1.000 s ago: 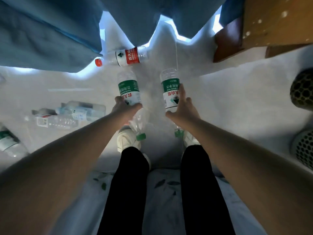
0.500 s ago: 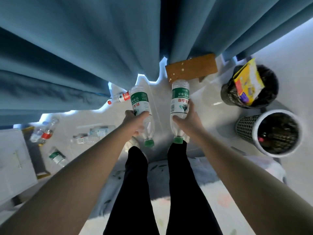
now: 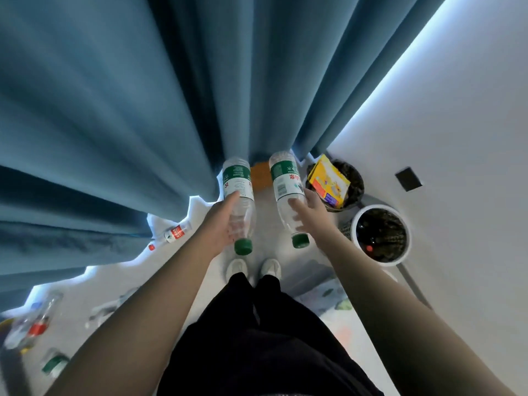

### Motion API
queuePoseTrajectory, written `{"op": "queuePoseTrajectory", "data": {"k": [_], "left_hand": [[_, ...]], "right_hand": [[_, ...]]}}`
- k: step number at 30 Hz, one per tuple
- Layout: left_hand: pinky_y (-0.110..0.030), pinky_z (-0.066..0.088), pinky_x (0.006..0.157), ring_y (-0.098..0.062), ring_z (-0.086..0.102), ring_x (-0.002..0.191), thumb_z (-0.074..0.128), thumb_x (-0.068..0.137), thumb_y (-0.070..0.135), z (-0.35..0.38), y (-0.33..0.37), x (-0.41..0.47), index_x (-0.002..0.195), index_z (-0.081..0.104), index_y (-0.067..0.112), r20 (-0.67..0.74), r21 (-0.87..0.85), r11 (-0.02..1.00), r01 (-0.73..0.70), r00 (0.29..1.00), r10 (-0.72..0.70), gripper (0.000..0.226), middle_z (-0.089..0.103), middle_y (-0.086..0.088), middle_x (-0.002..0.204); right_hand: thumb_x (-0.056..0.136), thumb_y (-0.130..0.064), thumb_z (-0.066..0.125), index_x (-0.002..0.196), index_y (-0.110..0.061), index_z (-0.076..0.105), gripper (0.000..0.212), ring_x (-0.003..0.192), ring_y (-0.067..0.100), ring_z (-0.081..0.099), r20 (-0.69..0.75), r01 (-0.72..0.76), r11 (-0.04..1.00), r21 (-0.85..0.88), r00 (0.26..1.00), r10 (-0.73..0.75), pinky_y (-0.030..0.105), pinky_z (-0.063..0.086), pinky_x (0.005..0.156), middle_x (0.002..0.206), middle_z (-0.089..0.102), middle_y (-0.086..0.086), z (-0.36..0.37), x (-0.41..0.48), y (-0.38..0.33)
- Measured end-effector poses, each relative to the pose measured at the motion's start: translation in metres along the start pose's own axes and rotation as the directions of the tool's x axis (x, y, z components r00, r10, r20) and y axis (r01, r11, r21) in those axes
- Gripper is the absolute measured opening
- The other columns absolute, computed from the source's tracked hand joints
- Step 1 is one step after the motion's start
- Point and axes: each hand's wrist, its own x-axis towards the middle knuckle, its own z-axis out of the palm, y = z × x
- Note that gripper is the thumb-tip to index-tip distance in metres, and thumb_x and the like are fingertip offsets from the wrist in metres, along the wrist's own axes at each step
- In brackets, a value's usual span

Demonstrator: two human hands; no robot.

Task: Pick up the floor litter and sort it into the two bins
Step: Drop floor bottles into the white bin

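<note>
A pale floor (image 3: 120,278) is seen from above, bounded by a blue curtain (image 3: 114,110) hung in heavy folds and, on the right, by a white wall (image 3: 457,167) lit along its upper edge. Two bins are set just beside each other at the foot of that wall: a dark bin (image 3: 358,178), in which a yellow packet (image 3: 328,180) is propped on edge, and a white perforated bin (image 3: 381,207) lined in black. A red-labelled bottle (image 3: 175,232) is left lying at the curtain's hem, and more bottles (image 3: 28,324), too blurred to be told apart, are scattered at the lower left. White shoes (image 3: 237,267) are planted on the floor between them and the bins.

Two bottles are held in the air above the shoes, caps downward and apart from each other. The left bottle (image 3: 238,178) is clasped by the left grip (image 3: 223,221), whose fingers are wrapped round the clear body below the label. The right bottle (image 3: 284,178) is clamped in the right grip (image 3: 311,212), thumb and fingers set on opposite sides just under the label; this bottle is the one nearer the bins.

Each is of clear ribbed plastic, banded with a green and white label and closed with a green cap
</note>
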Motion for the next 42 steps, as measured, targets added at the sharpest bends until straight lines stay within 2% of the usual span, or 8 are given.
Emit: {"op": "queuePoseTrajectory", "data": {"k": [4, 14, 19, 28, 30, 33, 37, 42], "left_hand": [[-0.031, 0.053, 0.055, -0.023, 0.063, 0.059, 0.054, 0.092, 0.044, 0.015, 0.011, 0.000, 0.122, 0.054, 0.012, 0.106, -0.009, 0.999, 0.053, 0.993, -0.052, 0.044, 0.063, -0.011, 0.086], [-0.027, 0.051, 0.044, -0.023, 0.060, 0.067, 0.058, 0.090, 0.041, 0.115, 0.010, 0.033, 0.129, 0.047, 0.014, 0.122, 0.310, 0.945, 0.107, 0.981, -0.151, 0.049, 0.059, -0.011, 0.093], [-0.029, 0.051, 0.042, -0.023, 0.061, 0.072, 0.058, 0.091, 0.029, 0.214, -0.007, 0.058, 0.131, 0.042, 0.015, 0.137, 0.455, 0.887, 0.079, 0.978, -0.158, 0.045, 0.060, -0.014, 0.113], [-0.033, 0.048, 0.053, -0.027, 0.058, 0.067, 0.067, 0.076, 0.024, 0.367, -0.074, 0.155, 0.123, 0.040, 0.012, 0.112, 0.713, 0.694, 0.099, 0.961, -0.252, 0.055, 0.058, -0.016, 0.101], [-0.035, 0.050, 0.056, -0.028, 0.059, 0.068, 0.070, 0.059, 0.033, 0.392, -0.093, 0.195, 0.126, 0.042, 0.012, 0.116, 0.787, 0.613, 0.069, 0.959, -0.257, 0.076, 0.059, -0.017, 0.102], [-0.044, 0.058, 0.069, -0.032, 0.065, 0.086, 0.071, 0.069, 0.036, 0.424, -0.121, 0.255, 0.124, 0.043, 0.015, 0.114, 0.866, 0.499, 0.034, 0.958, -0.263, 0.065, 0.060, -0.013, 0.109], [-0.032, 0.053, 0.049, -0.032, 0.064, 0.082, 0.067, 0.081, 0.035, 0.461, -0.159, 0.329, 0.129, 0.040, 0.014, 0.091, 0.929, 0.370, 0.027, 0.950, -0.298, 0.058, 0.057, -0.016, 0.111], [-0.025, 0.045, 0.039, -0.029, 0.060, 0.086, 0.062, 0.085, 0.031, 0.491, -0.211, 0.396, 0.139, 0.034, 0.013, 0.069, 0.990, 0.136, -0.033, 0.962, -0.266, 0.063, 0.052, -0.014, 0.119]], "right_hand": [[0.094, -0.027, 0.054, 0.137, -0.013, 0.042, 0.046, 0.079, 0.018, 0.057, -0.043, -0.077, 0.967, 0.244, 0.995, 0.090, 0.027, 0.048, 0.060, 0.106, 0.059, 0.008, -0.016, -0.008, 0.012], [0.093, -0.027, 0.054, 0.129, -0.013, 0.046, 0.039, 0.077, 0.031, 0.067, -0.107, -0.173, 0.747, 0.641, 0.945, 0.310, 0.040, 0.055, 0.057, 0.115, 0.056, 0.018, -0.097, 0.014, 0.062], [0.095, -0.027, 0.049, 0.108, -0.014, 0.055, 0.019, 0.077, 0.028, 0.060, -0.100, -0.215, 0.648, 0.730, 0.905, 0.413, 0.045, 0.053, 0.071, 0.095, 0.062, 0.015, -0.178, 0.044, 0.092], [0.087, -0.026, 0.055, 0.127, -0.012, 0.046, 0.044, 0.081, 0.031, 0.060, -0.130, -0.349, 0.637, 0.687, 0.804, 0.580, 0.030, 0.051, 0.046, 0.119, 0.057, 0.020, -0.312, 0.143, 0.194], [0.085, -0.027, 0.057, 0.130, -0.014, 0.042, 0.050, 0.084, 0.030, 0.062, -0.134, -0.390, 0.635, 0.667, 0.775, 0.617, 0.032, 0.054, 0.048, 0.117, 0.057, 0.017, -0.327, 0.172, 0.226], [0.075, -0.036, 0.061, 0.128, -0.012, 0.047, 0.060, 0.090, 0.031, 0.065, -0.165, -0.464, 0.647, 0.606, 0.722, 0.672, 0.046, 0.059, 0.071, 0.112, 0.060, 0.014, -0.336, 0.218, 0.278], [0.077, -0.042, 0.060, 0.124, -0.008, 0.052, 0.059, 0.091, 0.031, 0.063, -0.214, -0.532, 0.664, 0.526, 0.673, 0.708, 0.027, 0.048, 0.057, 0.111, 0.061, 0.013, -0.332, 0.271, 0.337], [0.083, -0.043, 0.056, 0.131, -0.007, 0.045, 0.061, 0.099, 0.030, 0.056, -0.284, -0.591, 0.708, 0.386, 0.654, 0.701, 0.029, 0.041, 0.069, 0.119, 0.057, 0.012, -0.322, 0.326, 0.397]]}}
